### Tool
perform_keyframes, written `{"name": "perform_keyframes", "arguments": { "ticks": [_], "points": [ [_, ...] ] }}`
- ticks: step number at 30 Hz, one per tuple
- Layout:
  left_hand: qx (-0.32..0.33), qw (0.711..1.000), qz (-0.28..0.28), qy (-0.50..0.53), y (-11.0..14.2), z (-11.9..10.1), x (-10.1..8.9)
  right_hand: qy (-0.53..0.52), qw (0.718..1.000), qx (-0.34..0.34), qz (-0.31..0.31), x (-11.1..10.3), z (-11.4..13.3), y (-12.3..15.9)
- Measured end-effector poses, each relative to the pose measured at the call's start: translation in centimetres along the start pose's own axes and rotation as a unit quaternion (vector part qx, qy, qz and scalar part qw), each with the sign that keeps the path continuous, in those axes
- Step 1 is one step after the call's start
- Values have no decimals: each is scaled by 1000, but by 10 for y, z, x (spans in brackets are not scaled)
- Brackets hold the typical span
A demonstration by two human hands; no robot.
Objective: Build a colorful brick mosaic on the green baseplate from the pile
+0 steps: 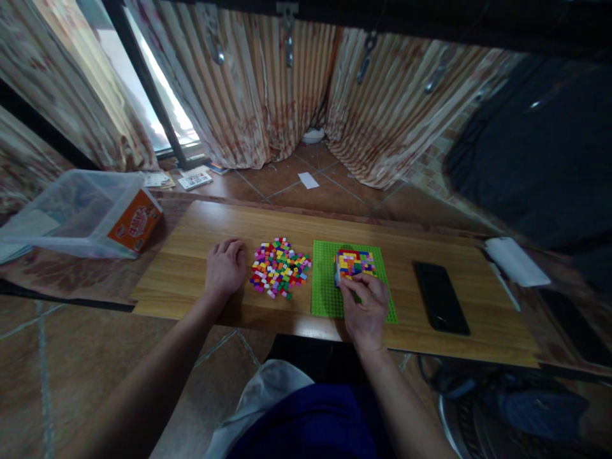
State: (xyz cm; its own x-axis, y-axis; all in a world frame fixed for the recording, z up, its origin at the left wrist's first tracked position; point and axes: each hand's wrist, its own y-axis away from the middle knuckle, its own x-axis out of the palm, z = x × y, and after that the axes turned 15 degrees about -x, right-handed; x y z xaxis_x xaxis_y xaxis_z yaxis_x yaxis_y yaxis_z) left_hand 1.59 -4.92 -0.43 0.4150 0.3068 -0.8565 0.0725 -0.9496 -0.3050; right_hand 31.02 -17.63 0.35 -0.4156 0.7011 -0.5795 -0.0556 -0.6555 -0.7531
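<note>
A green studded baseplate point(327, 299) lies on the wooden board, carrying a low block of multicoloured toy bricks point(354, 260) in stacked layers. My right hand point(367, 307) reaches over the plate, thumb and forefinger pinched at the near left corner of that block. A small toy brick seems to be between the fingertips, mostly hidden by them. To the left of the plate spreads a loose pile of small coloured bricks point(281, 268). My left hand point(225, 268) rests on the board just left of the pile, fingers curled in, with nothing seen in it.
A black phone point(440, 297) lies on the wooden board point(191, 233) right of the plate. Beyond the board's left end stands a clear plastic bin point(95, 217) with an orange label. A white object point(517, 261) sits past the right end. Patterned curtains point(248, 89) hang behind.
</note>
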Motion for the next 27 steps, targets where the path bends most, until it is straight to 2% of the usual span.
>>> {"name": "perform_keyframes", "arguments": {
  "ticks": [8,12,18,23,27],
  "points": [
    [4,1000,-8,-6,1,-2,-2,5,1000,4,-1,7,-4,-1],
    [6,1000,-6,-11,1,-3,-4,5,1000,5,13,3,-3,-4],
    [-3,1000,-7,-2,2,-3,-3,-4,999,-51,15,-3,22,-13],
    [-11,1000,-10,5,3,-2,-2,-89,984,-91,126,27,51,-27],
    [-17,1000,-14,7,5,-1,-1,-75,969,-100,215,57,55,-38]
  ]
}}
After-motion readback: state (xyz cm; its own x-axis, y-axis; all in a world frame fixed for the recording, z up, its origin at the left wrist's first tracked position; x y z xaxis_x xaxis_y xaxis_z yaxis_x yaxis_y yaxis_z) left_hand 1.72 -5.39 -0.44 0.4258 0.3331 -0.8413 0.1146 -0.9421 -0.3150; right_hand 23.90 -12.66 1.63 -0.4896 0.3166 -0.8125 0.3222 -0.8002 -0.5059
